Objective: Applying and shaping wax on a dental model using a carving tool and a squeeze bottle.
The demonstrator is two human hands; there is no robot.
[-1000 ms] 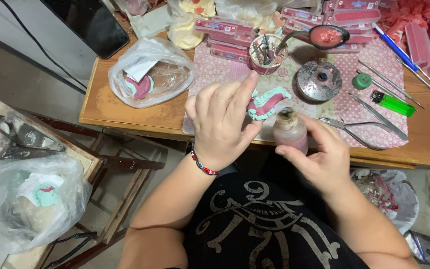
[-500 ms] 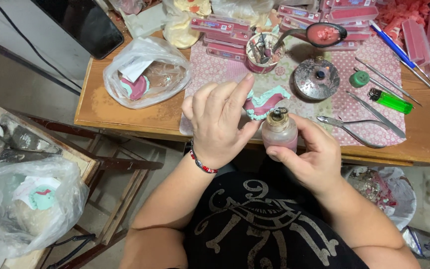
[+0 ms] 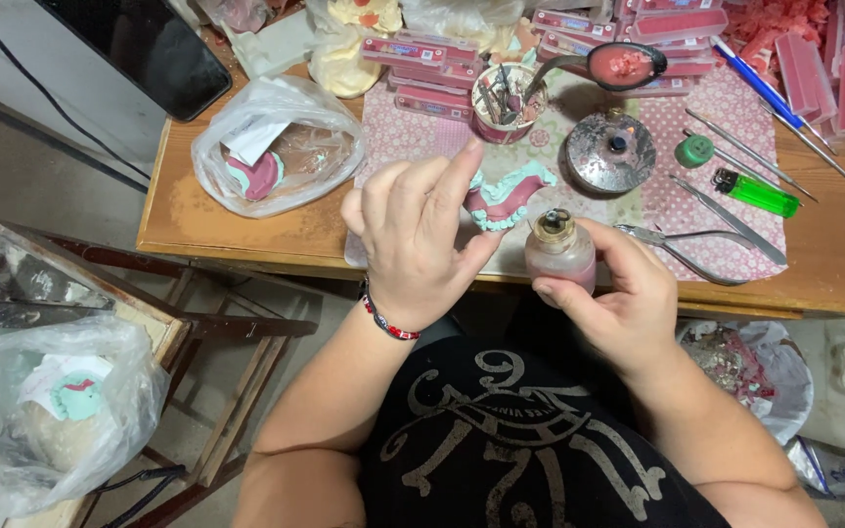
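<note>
My left hand [image 3: 418, 244] holds a pink wax denture model with pale green teeth [image 3: 506, 194] between thumb and fingers, just above the front edge of the wooden table [image 3: 188, 220]. My right hand [image 3: 623, 293] grips a small pinkish glass burner bottle with a metal wick top [image 3: 559, 249], close beside the denture. A red bead bracelet sits on my left wrist.
On the table lie a pink dotted cloth [image 3: 403, 137], a cup of tools [image 3: 501, 103], a ladle of pink wax [image 3: 623, 64], a round metal lid [image 3: 610, 152], a green lighter [image 3: 755, 191], pliers [image 3: 696, 244], pink wax boxes and a plastic bag [image 3: 271, 147]. Another bag [image 3: 46, 411] sits lower left.
Both hands have risen a little with the denture and the bottle; the denture now shows more clearly beyond my left fingers.
</note>
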